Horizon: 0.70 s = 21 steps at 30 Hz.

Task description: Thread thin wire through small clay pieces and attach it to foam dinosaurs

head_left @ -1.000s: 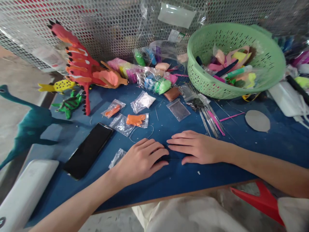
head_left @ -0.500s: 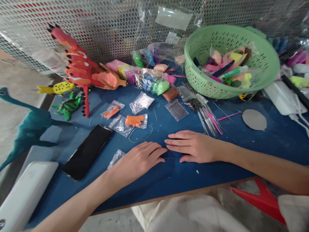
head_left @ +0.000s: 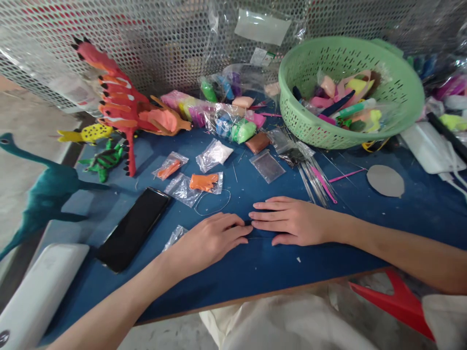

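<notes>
My left hand [head_left: 211,238] rests palm down on the blue table [head_left: 277,277], its fingers bent and close together, pointing right. Something dark and thin shows at its fingertips, too small to name. My right hand [head_left: 292,221] lies flat with its fingers spread, their tips meeting those of my left hand. A thin wire [head_left: 260,238] shows on the table between the two hands. Just behind my left hand are a wire loop [head_left: 212,214] and an orange piece in a clear bag [head_left: 204,182]. A small clear bag [head_left: 175,236] sits beside my left wrist.
A black phone [head_left: 133,231] and a white device [head_left: 47,291] lie at the left, near a teal dinosaur figure [head_left: 51,189]. Behind stand a red dragon figure [head_left: 124,102] and a green basket [head_left: 317,126] of clay pieces. Metal wires [head_left: 310,182] lie before the basket.
The fingers of my left hand have shifted slightly and curled at the tips, showing a dark thin thing there. My right hand has hardly moved.
</notes>
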### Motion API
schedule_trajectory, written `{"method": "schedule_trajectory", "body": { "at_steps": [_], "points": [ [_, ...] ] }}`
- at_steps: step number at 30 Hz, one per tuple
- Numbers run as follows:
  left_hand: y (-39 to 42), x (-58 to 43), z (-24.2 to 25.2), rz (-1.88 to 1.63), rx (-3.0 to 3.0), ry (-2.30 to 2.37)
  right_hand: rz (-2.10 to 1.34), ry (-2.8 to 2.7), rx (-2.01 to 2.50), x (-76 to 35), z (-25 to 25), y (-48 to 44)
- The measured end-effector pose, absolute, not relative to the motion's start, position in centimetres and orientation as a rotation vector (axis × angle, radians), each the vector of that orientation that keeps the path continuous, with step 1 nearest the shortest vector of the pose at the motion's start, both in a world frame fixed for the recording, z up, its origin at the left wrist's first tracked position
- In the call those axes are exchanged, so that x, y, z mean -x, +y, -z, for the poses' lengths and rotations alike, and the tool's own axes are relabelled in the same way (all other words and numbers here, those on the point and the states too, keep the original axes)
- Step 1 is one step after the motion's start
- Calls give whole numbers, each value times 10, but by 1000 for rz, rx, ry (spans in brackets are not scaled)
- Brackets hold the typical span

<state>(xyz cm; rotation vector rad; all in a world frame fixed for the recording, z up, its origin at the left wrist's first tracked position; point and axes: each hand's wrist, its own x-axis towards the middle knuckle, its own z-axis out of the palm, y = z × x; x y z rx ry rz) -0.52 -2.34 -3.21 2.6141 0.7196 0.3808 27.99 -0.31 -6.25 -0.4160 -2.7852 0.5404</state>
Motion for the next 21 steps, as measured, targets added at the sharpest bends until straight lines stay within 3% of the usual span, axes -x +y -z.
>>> {"method": "schedule_trajectory", "body": {
  "at_steps": [8, 16, 21],
  "points": [
    [-22, 8, 36, -504, -2558, 722, -609, -2771, 424, -279, 62, -2],
    [-20, 6, 28, -304, -2691, 709, -751, -2524, 475, -290, 52, 4],
    [-17, 9, 21, -292, -2877, 677, -478, -2310, 722, -305, 38, 14]
  ]
}}
